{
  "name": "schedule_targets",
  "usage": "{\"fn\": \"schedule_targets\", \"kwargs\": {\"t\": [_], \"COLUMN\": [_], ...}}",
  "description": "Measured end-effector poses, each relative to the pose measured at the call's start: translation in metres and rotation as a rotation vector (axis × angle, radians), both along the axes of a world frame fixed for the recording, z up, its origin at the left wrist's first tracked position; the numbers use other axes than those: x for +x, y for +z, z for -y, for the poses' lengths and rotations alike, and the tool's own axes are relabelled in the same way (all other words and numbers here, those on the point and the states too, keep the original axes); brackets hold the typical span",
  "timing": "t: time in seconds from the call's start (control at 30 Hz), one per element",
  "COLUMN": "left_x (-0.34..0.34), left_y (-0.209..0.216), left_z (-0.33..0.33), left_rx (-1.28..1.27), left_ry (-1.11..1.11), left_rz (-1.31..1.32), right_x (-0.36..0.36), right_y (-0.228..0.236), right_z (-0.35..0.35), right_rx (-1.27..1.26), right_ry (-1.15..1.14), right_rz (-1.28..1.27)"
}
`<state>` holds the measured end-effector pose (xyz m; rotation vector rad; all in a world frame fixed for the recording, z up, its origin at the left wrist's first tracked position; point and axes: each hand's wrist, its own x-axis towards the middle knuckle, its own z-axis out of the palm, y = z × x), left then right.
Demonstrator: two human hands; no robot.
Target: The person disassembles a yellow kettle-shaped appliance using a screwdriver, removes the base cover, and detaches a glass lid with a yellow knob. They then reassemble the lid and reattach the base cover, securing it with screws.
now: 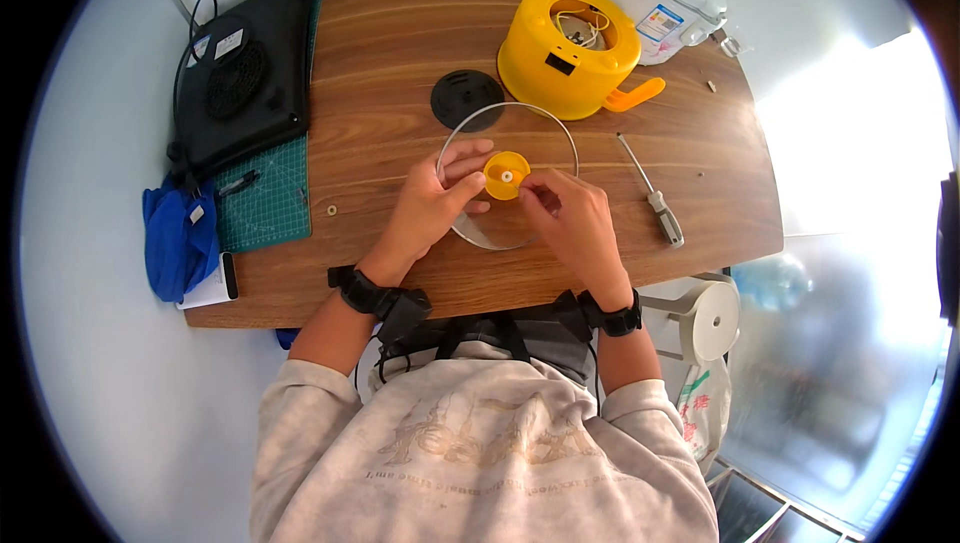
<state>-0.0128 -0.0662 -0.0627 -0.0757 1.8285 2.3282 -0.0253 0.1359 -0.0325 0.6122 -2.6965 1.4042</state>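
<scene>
Over brown tabletop (385, 63), the left grip (424, 203) holds a round glass lid (540, 138), yellow cup (507, 176) opening upward, right grip (577, 216) narrow.

I take the middle of my brown, wood-grained tabletop (390, 33) as the clock's centre. At 11 o'clock I have a black slotted disc (460, 95) lying flat, and at 1 a yellow housing (550, 73) standing with its handle at 2. A screwdriver (658, 205) lies around 3, tip away from me, grip toward 4. Between 8 and 9 rests a small pale ring (332, 210), near the green gridded mat (270, 208) at 9, partly covered by a black appliance (265, 108).
</scene>
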Motion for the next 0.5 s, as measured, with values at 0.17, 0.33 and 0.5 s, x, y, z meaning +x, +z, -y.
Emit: {"fn": "schedule_targets", "kwargs": {"t": [0.17, 0.33, 0.5], "left_x": [0.0018, 0.0018, 0.0018], "left_y": [0.0005, 0.0002, 0.0018], "left_z": [-0.0003, -0.0009, -0.0018], "left_rx": [-0.003, -0.022, -0.035], "left_ry": [0.001, 0.006, -0.010], "left_rz": [-0.020, -0.045, -0.062], "right_x": [-0.0055, -0.0068, -0.0074], "right_y": [-0.0055, -0.0065, -0.0045], "right_z": [0.0052, 0.0081, 0.0102], "right_rx": [-0.012, 0.006, 0.015], "right_ry": [-0.019, -0.021, -0.027], "right_rz": [-0.005, -0.019, -0.011]}}
